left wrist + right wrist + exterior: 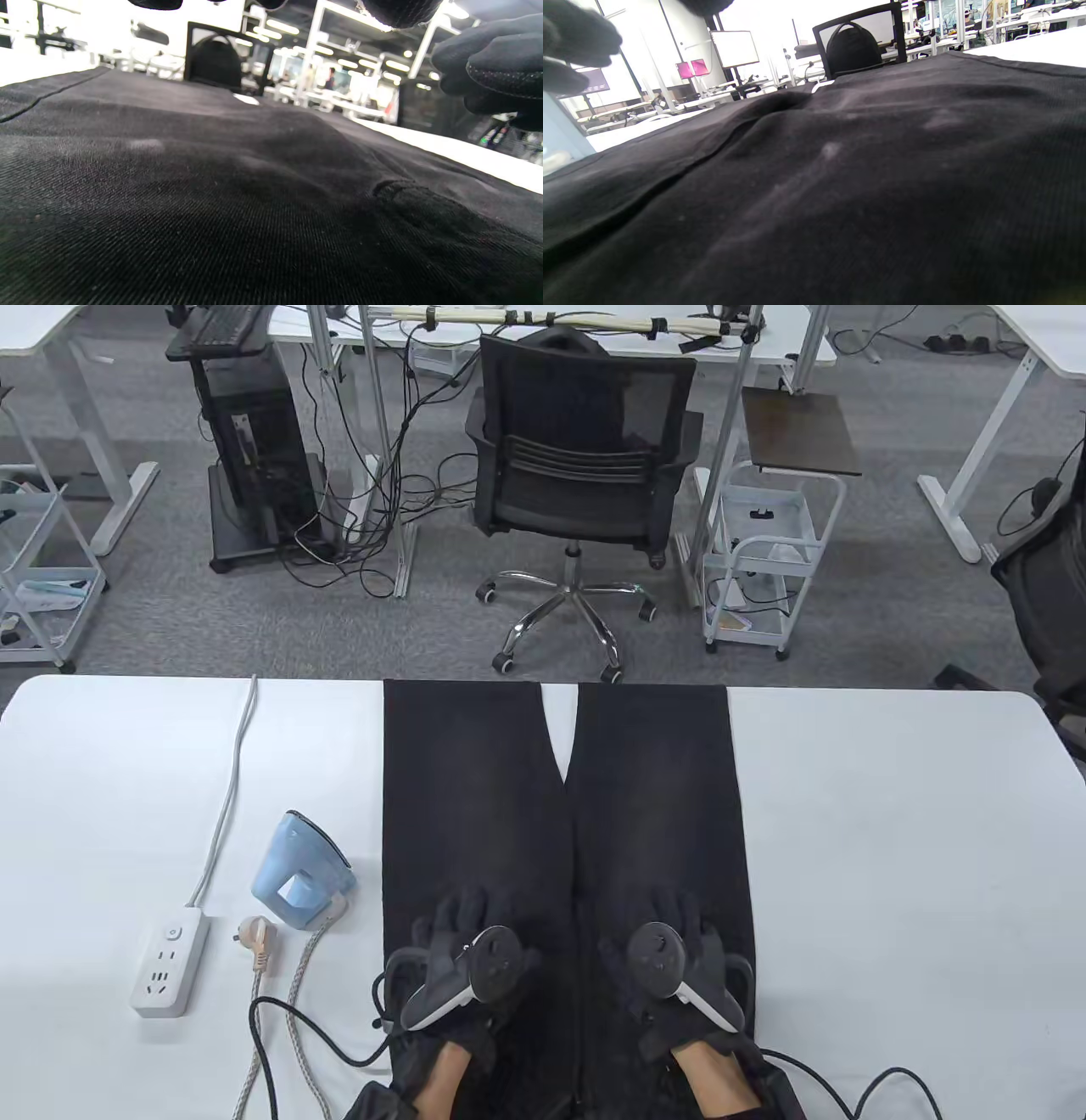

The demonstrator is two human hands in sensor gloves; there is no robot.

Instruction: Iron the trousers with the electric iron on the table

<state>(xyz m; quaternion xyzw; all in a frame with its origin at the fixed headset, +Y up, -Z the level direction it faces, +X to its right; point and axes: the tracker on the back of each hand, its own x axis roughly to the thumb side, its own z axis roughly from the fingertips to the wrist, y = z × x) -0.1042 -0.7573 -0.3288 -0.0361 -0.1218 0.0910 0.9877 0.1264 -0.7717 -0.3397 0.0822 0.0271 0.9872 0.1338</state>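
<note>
The trousers (560, 814) are pinned flat on the surface (891, 848) by the left hand (471, 954) and right hand (670, 954), fingers spread, probably smoothing before the unplugged iron (299, 872) gets picked up.

We see black trousers (560, 814) with a fine twill weave on a white table (891, 857). Iron (299, 882) pale blue, its cord (297, 993) grey braided, plug (256, 942) beige. Power strip (170, 959) white. Both gloves black: left hand (467, 959), right hand (674, 959), with black-and-white trackers.
</note>
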